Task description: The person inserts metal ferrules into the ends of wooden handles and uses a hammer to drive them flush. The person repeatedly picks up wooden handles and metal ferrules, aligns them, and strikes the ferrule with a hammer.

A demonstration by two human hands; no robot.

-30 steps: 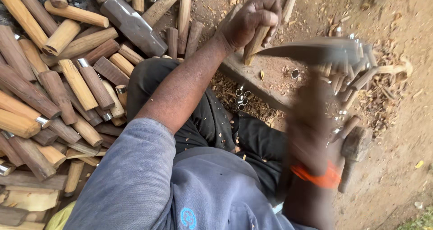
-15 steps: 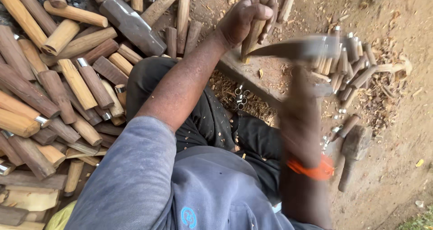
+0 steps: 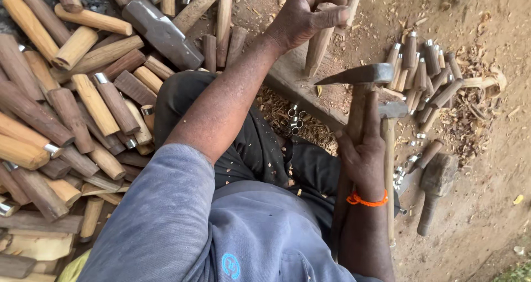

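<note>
My left hand (image 3: 304, 16) grips a tapered wooden handle (image 3: 319, 48) that stands upright on a wooden block (image 3: 301, 91). My right hand (image 3: 362, 157), with an orange band at the wrist, is closed on the shaft of a hammer (image 3: 354, 77) whose dark metal head points left, just right of the upright handle. A second hammer (image 3: 390, 149) lies right beside my right hand.
A big pile of wooden handles (image 3: 66, 110) fills the left. A heavy sledge head (image 3: 163, 33) lies on that pile. Several handles with metal ferrules (image 3: 426, 71) lie at right among shavings. Loose metal rings (image 3: 296, 121) and a mallet (image 3: 437, 185) lie on the dirt.
The hammer was blurred in a swing and now sits sharp and still, lower and a little left. My left hand keeps its hold on the upright handle.
</note>
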